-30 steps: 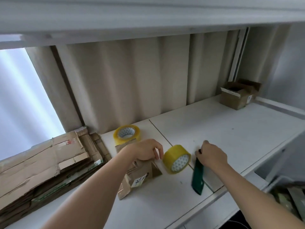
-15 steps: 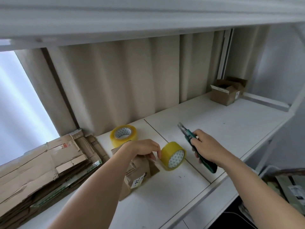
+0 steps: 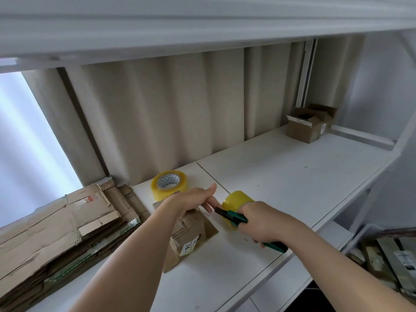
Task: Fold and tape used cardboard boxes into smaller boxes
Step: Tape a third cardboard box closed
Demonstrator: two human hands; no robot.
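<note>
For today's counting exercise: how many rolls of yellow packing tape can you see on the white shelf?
2. One yellow tape roll lies flat near the beige curtain; the other yellow roll stands on edge behind the right hand. More could be hidden.

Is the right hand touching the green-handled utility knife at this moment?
Touching. The head view shows the right hand with fingers curled around the green-handled utility knife, whose handle sticks out on both sides of the grip.

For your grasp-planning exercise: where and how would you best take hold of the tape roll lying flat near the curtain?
Grip the flat tape roll from above, probably with fingers across its outer yellow wall, or thumb in the open core and fingers outside. It lies on its side with the core facing up. Come from the front right; the small box and left hand crowd its near side.
</note>
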